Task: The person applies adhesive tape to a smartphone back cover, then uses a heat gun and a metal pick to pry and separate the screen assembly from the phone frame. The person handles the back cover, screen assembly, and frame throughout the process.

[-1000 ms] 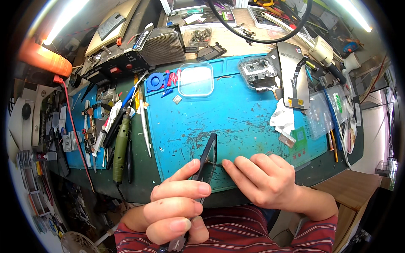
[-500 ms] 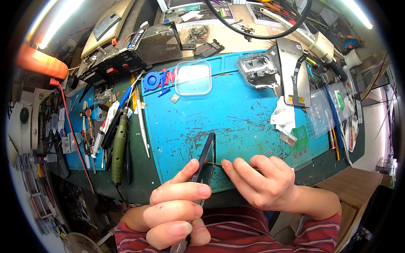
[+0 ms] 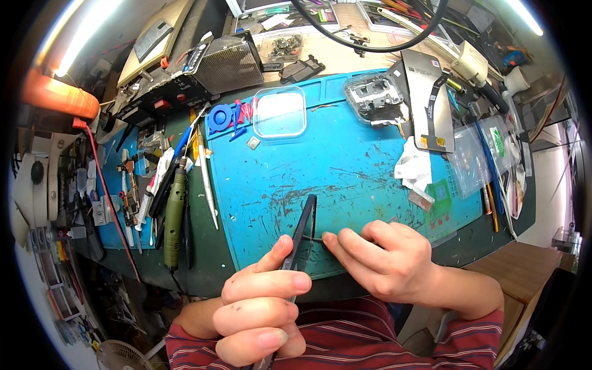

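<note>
My left hand (image 3: 259, 302) is wrapped round a thin black phone-like frame (image 3: 304, 219), held up nearly edge-on above the mat. Its fingers curl over the near side, and the lower end dips below them. My right hand (image 3: 394, 262) is closed in a pinch beside it. From its fingertips a thin dark rod-like tool (image 3: 314, 238) reaches left to the frame's inner side. The rest of that tool is hidden in the hand, so its kind does not show. Under both hands lies the scratched blue work mat (image 3: 271, 179).
A clear plastic box (image 3: 280, 113) stands at the mat's far edge, beside a blue ring-shaped part (image 3: 220, 117). To the left lie a green rotary tool (image 3: 176, 216) and white tweezers (image 3: 207, 185). At right are a phone screen panel (image 3: 431, 105) and white tissue (image 3: 414, 165).
The frame in my left hand has turned slightly and shows narrower. The right hand's pinch stays close to it, and its fingertips have shifted slightly left. The whole view has shifted a little.
</note>
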Motion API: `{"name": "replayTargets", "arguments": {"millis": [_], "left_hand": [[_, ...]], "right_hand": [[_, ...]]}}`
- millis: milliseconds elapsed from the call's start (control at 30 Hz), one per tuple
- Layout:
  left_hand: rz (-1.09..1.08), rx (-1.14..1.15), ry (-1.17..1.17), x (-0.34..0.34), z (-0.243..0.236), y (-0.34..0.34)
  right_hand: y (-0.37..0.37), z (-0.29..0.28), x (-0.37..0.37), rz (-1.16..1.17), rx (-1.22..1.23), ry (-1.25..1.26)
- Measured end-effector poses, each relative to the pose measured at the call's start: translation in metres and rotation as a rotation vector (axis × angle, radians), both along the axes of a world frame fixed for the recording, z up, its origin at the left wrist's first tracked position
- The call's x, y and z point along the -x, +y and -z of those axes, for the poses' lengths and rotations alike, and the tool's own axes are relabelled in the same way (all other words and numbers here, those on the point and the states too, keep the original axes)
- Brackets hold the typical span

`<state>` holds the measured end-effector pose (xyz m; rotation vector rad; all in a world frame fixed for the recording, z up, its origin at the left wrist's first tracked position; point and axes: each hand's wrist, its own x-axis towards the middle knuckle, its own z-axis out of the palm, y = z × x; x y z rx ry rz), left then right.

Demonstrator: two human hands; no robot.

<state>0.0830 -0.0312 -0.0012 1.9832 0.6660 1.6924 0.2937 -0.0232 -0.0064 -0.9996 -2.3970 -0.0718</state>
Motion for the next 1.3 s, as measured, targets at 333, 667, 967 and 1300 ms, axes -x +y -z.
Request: {"name": "replayTargets", "arguments": {"millis": [333, 667, 967, 1300], "left_hand": [[-0.001, 0.036, -0.027, 0.02, 0.001, 0.001], [-0.043, 0.274, 0.158, 0.074, 0.026, -0.034], [-0.153, 0.268, -0.014, 0.034, 0.034, -0.036], [-0.303, 0.576, 0.674, 0.074, -0.009, -0.064]], "right_hand": [[0.003, 0.005, -0.006, 0.072, -0.006, 0.15], [-0.001, -0.009, -0.03, 0.383, -0.109, 0.235], [-0.032, -0.02, -0.054, 0.444, 0.019, 0.199], [-0.035, -0.005, -0.056, 0.421, 0.025, 0.193]]}}
